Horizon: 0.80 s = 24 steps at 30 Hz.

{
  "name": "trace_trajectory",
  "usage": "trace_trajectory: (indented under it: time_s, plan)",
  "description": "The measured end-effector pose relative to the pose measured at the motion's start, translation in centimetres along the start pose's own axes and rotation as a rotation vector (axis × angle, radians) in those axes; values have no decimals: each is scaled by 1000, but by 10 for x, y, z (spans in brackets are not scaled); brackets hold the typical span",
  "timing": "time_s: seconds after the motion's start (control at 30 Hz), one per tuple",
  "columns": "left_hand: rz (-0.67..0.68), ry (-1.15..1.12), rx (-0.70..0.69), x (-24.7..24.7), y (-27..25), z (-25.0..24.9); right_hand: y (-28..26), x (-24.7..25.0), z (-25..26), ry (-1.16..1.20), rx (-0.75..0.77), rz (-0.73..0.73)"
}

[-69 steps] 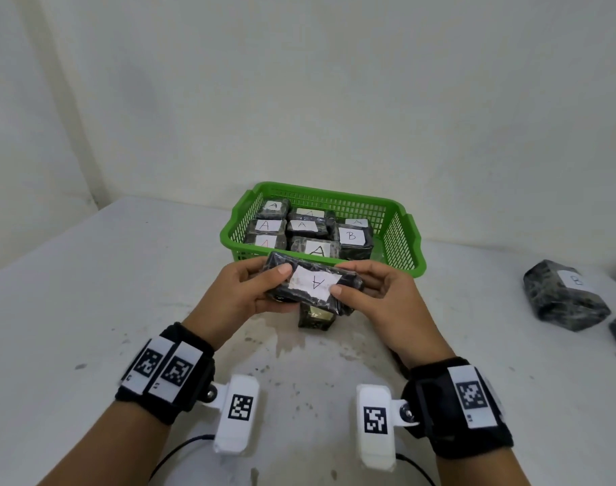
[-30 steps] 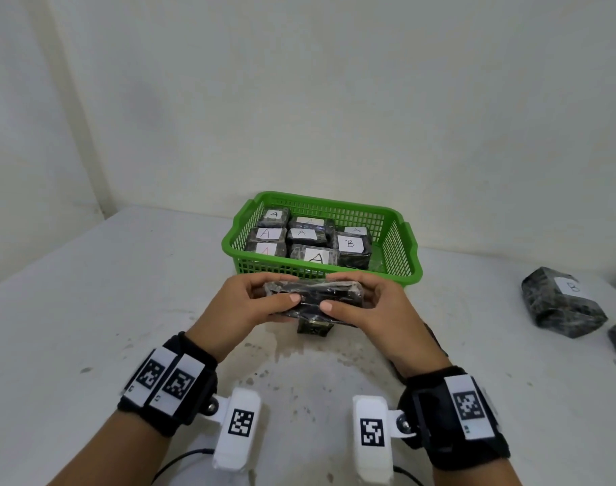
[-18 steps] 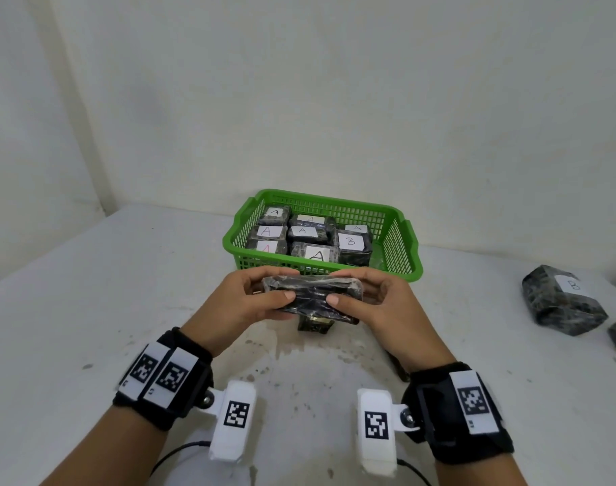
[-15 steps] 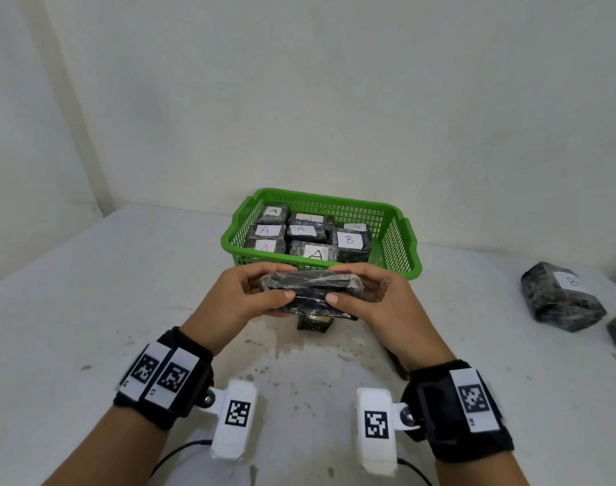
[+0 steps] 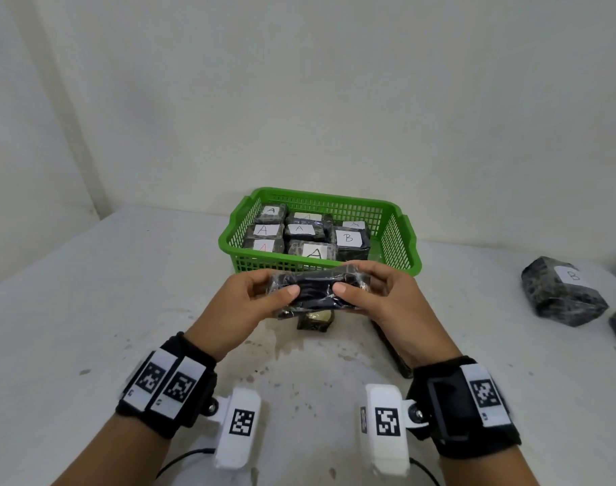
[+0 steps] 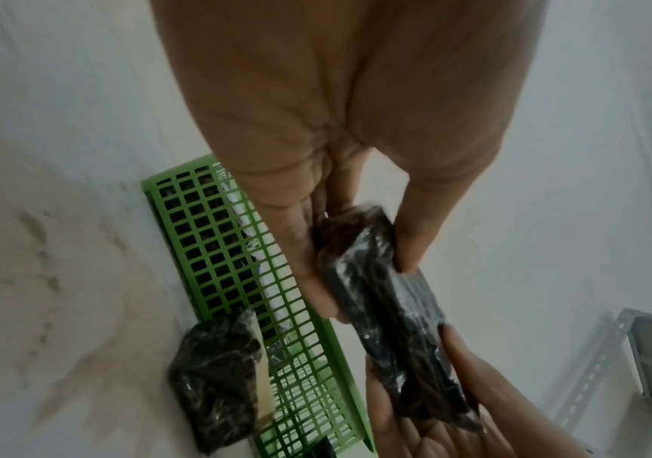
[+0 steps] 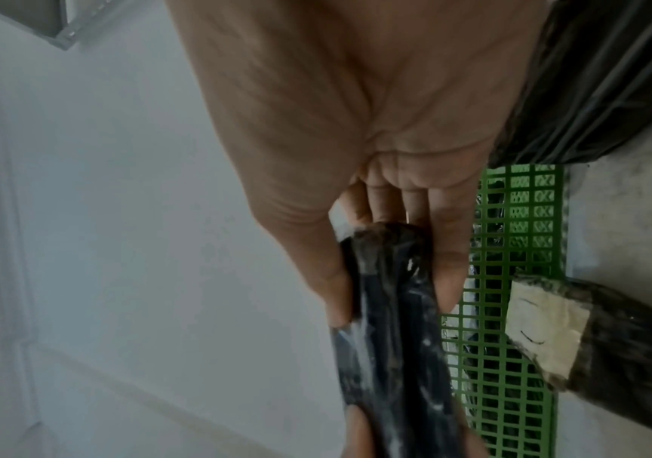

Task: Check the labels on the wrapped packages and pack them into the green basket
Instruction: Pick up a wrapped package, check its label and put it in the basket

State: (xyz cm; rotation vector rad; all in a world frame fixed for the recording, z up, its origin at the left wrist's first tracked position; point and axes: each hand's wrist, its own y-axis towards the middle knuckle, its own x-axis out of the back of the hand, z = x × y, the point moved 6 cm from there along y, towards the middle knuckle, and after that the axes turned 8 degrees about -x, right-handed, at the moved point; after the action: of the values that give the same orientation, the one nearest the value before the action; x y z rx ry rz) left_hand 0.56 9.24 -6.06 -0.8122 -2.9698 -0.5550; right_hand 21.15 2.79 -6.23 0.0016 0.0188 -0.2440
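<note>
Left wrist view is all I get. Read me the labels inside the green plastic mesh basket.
Observer: Head view: the dark wrapped packages in the green plastic mesh basket visibly read A, except one B-labelled package.
Operator: Report packages beyond my frame.
Observer: A large dark wrapped package marked B lies far right on the white table.
Operator: Read the small package beside the basket.
Observer: Right wrist view: the small dark wrapped package has a cream label; its strokes are unreadable.
</note>
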Motion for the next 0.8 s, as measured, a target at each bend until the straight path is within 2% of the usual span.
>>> trace_trajectory:
  time_s: [0.07,0.13,0.23,0.3,0.4,0.5,0.6,0.7,0.8]
  plan:
    - [-38,24,-24,3,0,-1,2,-1,-3,-17,-10,16]
    - [-15,20,-39,2,0,-4,3,-3,-6,-62,-13,7]
    - [17,-40,-9,-3,-1,-3,2,-4,-3,-62,16,-36]
    - [-12,-67,5,-2,0,0,2,-3,-4,-107,17,-52]
    - [-51,-85,-8,2,2,2,-2,-6,0,-138,28,-12]
    - [-28,-142,7,4,2,2,-6,-4,7,-125,53,-3]
    - [-39,-58,-37,8,2,-2,-6,-5,7,-125,62,11]
    - [-43,-50,-105,11,2,-6,-4,-8,2,-105,9,49]
    - [-24,-71,-156,8,1,-8,-2,-10,-4,58,-92,76]
